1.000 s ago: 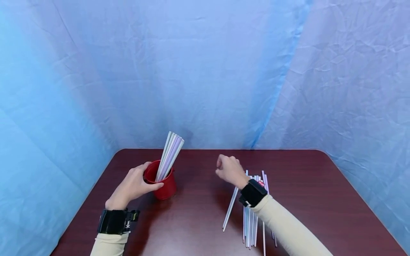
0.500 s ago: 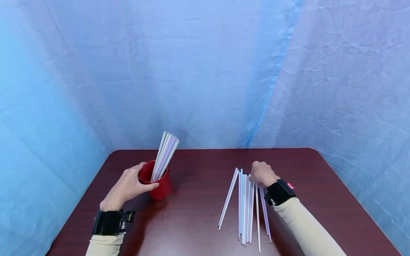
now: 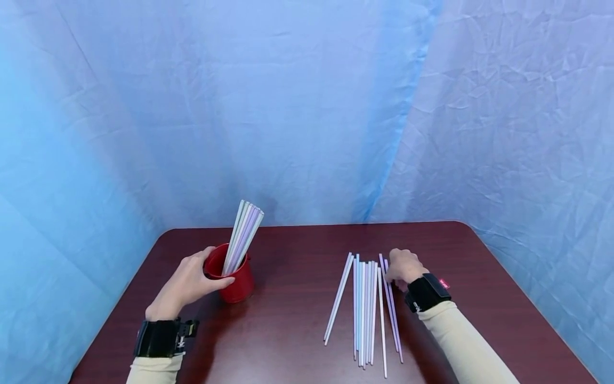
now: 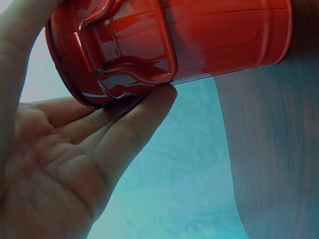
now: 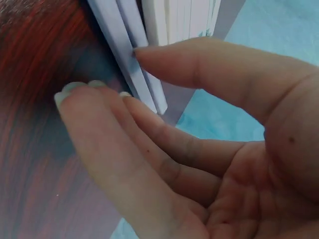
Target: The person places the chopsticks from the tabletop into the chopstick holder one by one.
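Note:
A red metal cup [image 3: 238, 284] stands at the table's left with several pale straws [image 3: 243, 229] leaning in it. My left hand [image 3: 212, 266] grips the cup at its rim, with the thumb on the near side. In the left wrist view its fingers [image 4: 144, 114] lie against the cup [image 4: 209, 35] by the handle. Several loose straws [image 3: 364, 309] lie side by side on the table to the right. My right hand [image 3: 390, 269] is at the far ends of the rightmost ones. In the right wrist view its thumb [image 5: 199, 64] and fingertips [image 5: 99, 114] pinch two straws [image 5: 124, 30].
The dark red-brown table [image 3: 288, 320] has rounded far corners. Wrinkled blue cloth [image 3: 307, 106] hangs close behind it and down both sides. One straw [image 3: 338, 298] lies slanted at the left of the pile. I wear black wrist straps and cream sleeves.
My right hand moved from the middle of the table to the right, came down on the far ends of the loose straws, then slid to the rightmost ones. The left hand stayed on the cup.

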